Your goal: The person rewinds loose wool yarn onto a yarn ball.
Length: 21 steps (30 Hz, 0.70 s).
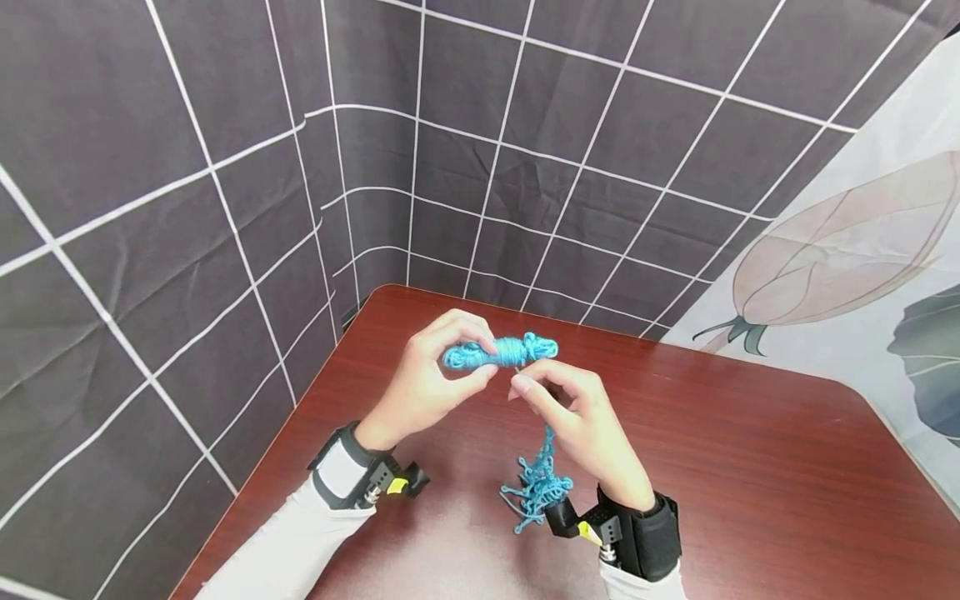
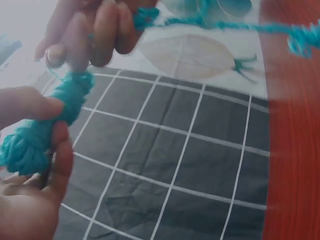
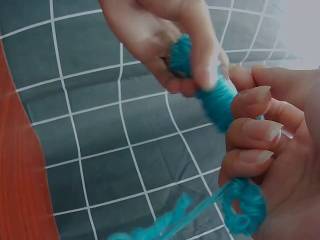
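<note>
A wound bundle of turquoise cord (image 1: 513, 352) is held above the table by my left hand (image 1: 429, 377), thumb on the near side and fingers on the far side. Loops bulge at both ends of it, and its middle is tightly wrapped. Close to its right end, my right hand (image 1: 592, 425) pinches a strand of the same cord with thumb and fingers. From under the curled right fingers (image 3: 255, 131), loose knotted cord (image 3: 242, 207) trails out in the right wrist view. That tangle (image 1: 542, 483) hangs below the right hand in the head view.
Beneath both hands is a reddish-brown table (image 1: 750, 467). A dark grey cloth with white grid lines (image 1: 495, 150) stands behind it and on the left. On the right hangs a white cloth (image 1: 847, 250) with a plant print. Each wrist wears a black strap with a camera.
</note>
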Motion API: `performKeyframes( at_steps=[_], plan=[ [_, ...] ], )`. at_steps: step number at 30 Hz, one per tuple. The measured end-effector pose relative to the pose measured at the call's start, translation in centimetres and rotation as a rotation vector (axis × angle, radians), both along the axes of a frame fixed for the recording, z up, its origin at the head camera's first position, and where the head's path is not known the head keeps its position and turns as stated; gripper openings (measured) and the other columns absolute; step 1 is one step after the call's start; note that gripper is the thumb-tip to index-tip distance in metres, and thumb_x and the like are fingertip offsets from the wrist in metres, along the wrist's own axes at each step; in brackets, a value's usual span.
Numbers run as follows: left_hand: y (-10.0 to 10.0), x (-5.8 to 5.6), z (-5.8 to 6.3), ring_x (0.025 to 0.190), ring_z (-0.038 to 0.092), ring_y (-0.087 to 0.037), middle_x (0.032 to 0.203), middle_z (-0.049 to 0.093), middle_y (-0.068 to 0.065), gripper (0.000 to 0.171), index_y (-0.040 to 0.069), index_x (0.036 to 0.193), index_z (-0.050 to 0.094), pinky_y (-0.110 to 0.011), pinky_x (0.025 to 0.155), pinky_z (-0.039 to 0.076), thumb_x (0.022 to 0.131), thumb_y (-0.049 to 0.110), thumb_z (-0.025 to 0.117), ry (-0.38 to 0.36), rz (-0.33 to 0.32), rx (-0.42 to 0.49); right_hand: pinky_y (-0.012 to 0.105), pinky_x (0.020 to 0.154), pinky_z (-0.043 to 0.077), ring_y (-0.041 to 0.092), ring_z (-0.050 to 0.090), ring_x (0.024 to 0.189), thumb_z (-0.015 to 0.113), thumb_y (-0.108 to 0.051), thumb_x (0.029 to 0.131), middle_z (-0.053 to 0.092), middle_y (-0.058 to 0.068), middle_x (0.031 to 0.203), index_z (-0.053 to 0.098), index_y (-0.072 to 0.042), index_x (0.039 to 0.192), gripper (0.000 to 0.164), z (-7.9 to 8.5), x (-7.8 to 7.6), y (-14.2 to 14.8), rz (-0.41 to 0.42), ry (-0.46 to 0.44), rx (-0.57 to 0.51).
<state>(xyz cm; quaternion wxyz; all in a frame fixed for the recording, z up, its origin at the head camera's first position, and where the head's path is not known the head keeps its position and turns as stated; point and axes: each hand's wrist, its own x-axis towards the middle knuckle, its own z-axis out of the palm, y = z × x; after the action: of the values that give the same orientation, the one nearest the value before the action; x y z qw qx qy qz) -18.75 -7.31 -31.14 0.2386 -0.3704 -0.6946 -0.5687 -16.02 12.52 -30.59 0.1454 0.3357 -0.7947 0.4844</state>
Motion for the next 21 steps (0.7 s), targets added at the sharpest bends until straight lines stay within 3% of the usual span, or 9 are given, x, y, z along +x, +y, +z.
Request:
performKeyframes(
  at_steps=[3,6,9,12,14,16,18,21],
  plan=[
    [0.0,0.0,-0.1,0.092,0.053,-0.011,0.097,0.059,-0.002,0.018,0.009,0.087,0.064,-0.035,0.077,0.052,0.073,0.002,0.072,0.005,0.018,-0.101,0.027,0.045,0.035,0.011,0.039,0.052,0.061,-0.008,0.087,0.046,-0.002,0.059,0.067,-0.013,0.083,0.009,0.1,0.0,0.3,-0.028,0.003,-0.028],
    [-0.1,0.5,0.5,0.09,0.053,-0.012,0.094,0.059,-0.005,0.018,0.007,0.086,0.064,-0.034,0.074,0.053,0.072,-0.001,0.071,0.003,-0.029,-0.173,0.027,0.044,0.034,0.011,0.038,0.05,0.062,-0.005,0.085,0.05,0.0,0.061,0.068,-0.011,0.084,0.008,0.1,-0.1,0.7,-0.056,0.018,-0.049],
    [-0.2,1.2,1.4,0.089,0.053,-0.013,0.092,0.06,-0.007,0.017,0.006,0.084,0.064,-0.033,0.072,0.052,0.071,-0.004,0.07,0.003,-0.125,-0.226,0.026,0.043,0.034,0.011,0.04,0.05,0.063,-0.003,0.084,0.053,0.003,0.062,0.068,-0.01,0.085,0.009,0.1,-0.2,1.1,-0.078,0.037,-0.062],
    [-0.4,1.5,2.0,0.09,0.053,-0.014,0.091,0.061,-0.007,0.016,0.005,0.083,0.063,-0.031,0.074,0.05,0.071,-0.003,0.07,0.015,-0.265,-0.261,0.026,0.043,0.034,0.011,0.042,0.051,0.063,-0.001,0.083,0.055,0.004,0.063,0.068,-0.011,0.084,0.011,0.1,-0.2,1.2,-0.076,0.051,-0.068],
    [-0.6,1.6,2.1,0.091,0.054,-0.015,0.091,0.061,-0.008,0.016,0.005,0.082,0.063,-0.032,0.077,0.05,0.071,-0.004,0.071,0.017,-0.367,-0.249,0.025,0.043,0.035,0.011,0.043,0.051,0.063,0.0,0.083,0.056,0.003,0.063,0.067,-0.012,0.083,0.012,0.1,-0.3,1.2,-0.055,0.042,-0.061],
    [-0.6,1.7,2.2,0.091,0.054,-0.016,0.091,0.061,-0.01,0.018,0.004,0.082,0.062,-0.032,0.075,0.051,0.07,-0.006,0.071,0.016,-0.43,-0.205,0.026,0.044,0.037,0.011,0.045,0.052,0.062,0.001,0.083,0.056,0.003,0.064,0.066,-0.01,0.082,0.012,0.0,-0.4,1.0,-0.007,0.019,-0.06],
    [-0.6,1.7,2.2,0.09,0.054,-0.019,0.091,0.06,-0.013,0.02,0.002,0.081,0.061,-0.032,0.071,0.054,0.069,-0.009,0.071,0.005,-0.441,-0.13,0.026,0.046,0.041,0.012,0.048,0.055,0.062,0.003,0.083,0.057,0.001,0.065,0.066,-0.01,0.082,0.013,-0.1,-0.4,0.8,0.031,-0.008,-0.057],
    [-0.5,1.7,2.0,0.087,0.054,-0.023,0.091,0.058,-0.017,0.022,-0.002,0.08,0.059,-0.031,0.065,0.057,0.067,-0.014,0.07,-0.035,-0.378,0.002,0.026,0.047,0.04,0.012,0.046,0.055,0.057,0.007,0.084,0.051,0.0,0.062,0.065,-0.008,0.081,0.017,-0.1,-0.4,0.6,0.035,-0.011,-0.039]
  ],
)
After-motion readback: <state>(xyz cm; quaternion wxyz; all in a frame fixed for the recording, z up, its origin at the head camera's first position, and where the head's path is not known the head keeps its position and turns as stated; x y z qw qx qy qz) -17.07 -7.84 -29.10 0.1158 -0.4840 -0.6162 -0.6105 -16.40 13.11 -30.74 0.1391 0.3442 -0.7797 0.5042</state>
